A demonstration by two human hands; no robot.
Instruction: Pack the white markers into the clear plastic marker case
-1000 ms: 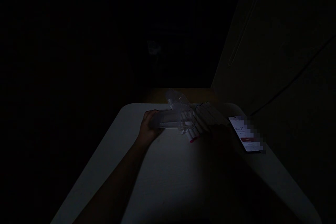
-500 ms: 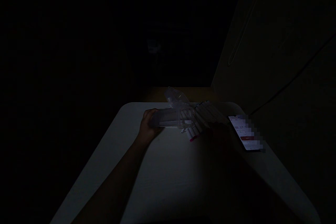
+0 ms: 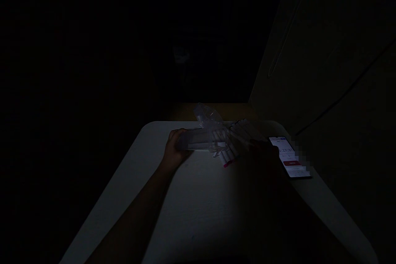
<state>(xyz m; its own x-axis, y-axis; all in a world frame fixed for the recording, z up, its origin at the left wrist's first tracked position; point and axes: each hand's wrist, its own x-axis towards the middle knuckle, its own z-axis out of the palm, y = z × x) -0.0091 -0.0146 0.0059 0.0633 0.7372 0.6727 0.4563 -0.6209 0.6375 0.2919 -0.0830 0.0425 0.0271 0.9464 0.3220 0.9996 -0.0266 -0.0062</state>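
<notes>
The scene is very dark. My left hand (image 3: pixel 175 148) is wrapped round the closed end of a clear plastic case (image 3: pixel 199 138), which lies on its side with its mouth to the right. Its transparent lid (image 3: pixel 208 114) stands up at the far side. Some pale markers show inside the case. Deep shadow covers my right hand (image 3: pixel 262 152), right of the case mouth; its fingers appear closed on a pale, blurred marker (image 3: pixel 239 137) that slants toward the mouth. White markers with pink ends (image 3: pixel 227 159) lie just below the mouth. More markers (image 3: pixel 247 127) lie side by side behind my right hand.
A lit phone (image 3: pixel 291 161) lies at the right of the white table (image 3: pixel 188 202), partly behind my right hand. A dark cable (image 3: pixel 340 97) runs along the wall on the right. A cord loop (image 3: pixel 274 66) hangs farther back.
My right hand has shifted right and now covers part of the phone's left edge. A pale marker shows between it and the case mouth. My left hand and the case have stayed put.
</notes>
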